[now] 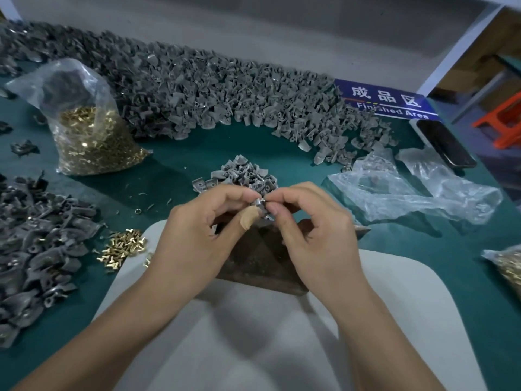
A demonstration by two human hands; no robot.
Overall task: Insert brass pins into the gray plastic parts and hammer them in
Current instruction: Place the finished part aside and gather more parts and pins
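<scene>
We see green table point(180, 153) w/ blue sign point(389, 101) far right beyond fingers, grey wall point(253, 26) behind, orange stool point(501, 122)

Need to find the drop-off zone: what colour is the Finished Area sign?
Blue with white lettering; the Finished Area sign shows at the table's far right in the head view.

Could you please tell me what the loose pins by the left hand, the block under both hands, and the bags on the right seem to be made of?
The loose pins look like brass: shiny yellow metal with bright glints. The block seems to be dark rusty metal or worn wood; its dull brown, mottled surface leaves that open. The empty bags look like thin clear plastic film, crinkled and glossy.
</scene>
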